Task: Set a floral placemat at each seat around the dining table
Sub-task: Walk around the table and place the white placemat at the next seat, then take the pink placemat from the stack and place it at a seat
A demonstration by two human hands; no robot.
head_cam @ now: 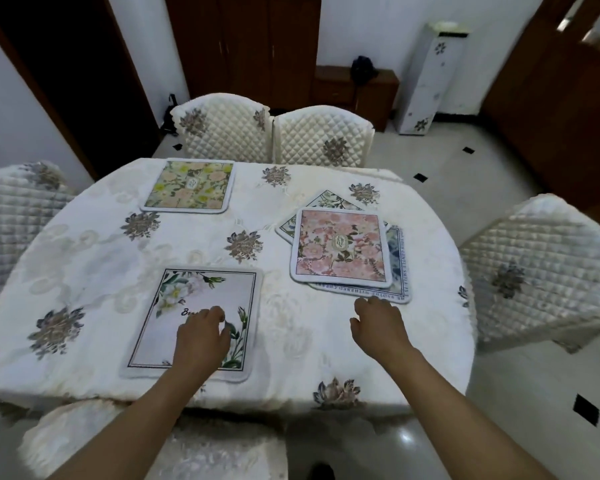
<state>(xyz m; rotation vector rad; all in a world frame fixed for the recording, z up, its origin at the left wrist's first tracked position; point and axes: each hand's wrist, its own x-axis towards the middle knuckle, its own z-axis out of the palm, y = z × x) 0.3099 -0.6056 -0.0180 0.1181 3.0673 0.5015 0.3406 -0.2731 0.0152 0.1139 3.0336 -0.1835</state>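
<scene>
A white placemat with white flowers (201, 303) lies flat at the near left of the oval dining table (84, 258). My left hand (201, 337) rests on it, fingers curled, holding nothing. A green-yellow floral placemat (189, 187) lies at the far left seat. At the right a pink floral placemat (340, 247) tops a stack over a blue-bordered placemat (397, 265) and a green leafy placemat (326, 200). My right hand (378, 323) hovers just in front of that stack, fingers loosely curled and empty.
Quilted cream chairs surround the table: two at the far side (222, 126) (323, 136), one at the left (14, 209), one at the right (541, 268), one right below me (153, 445). A low wooden cabinet (357, 91) stands by the back wall.
</scene>
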